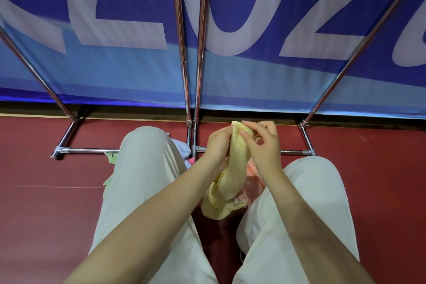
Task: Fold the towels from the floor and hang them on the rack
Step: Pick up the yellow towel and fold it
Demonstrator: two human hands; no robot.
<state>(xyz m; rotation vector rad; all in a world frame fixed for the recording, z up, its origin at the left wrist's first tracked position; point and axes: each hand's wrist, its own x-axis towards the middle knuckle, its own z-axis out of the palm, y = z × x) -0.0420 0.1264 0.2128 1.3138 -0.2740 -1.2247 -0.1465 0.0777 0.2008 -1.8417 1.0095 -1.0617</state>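
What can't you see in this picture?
- Rack top: cut off by the head view's upper edge, so the hanging bars are unseen.
- Other towels on the floor: mostly hidden behind the knees, number unclear.
- Yellow towel: bunched between left hand and right hand, fold state unclear.

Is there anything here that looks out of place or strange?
Nothing looks damaged. Both hands, left hand and right hand, hold a bunched yellow towel. Other towels lie crumpled on the red floor between the knees, not yet folded.
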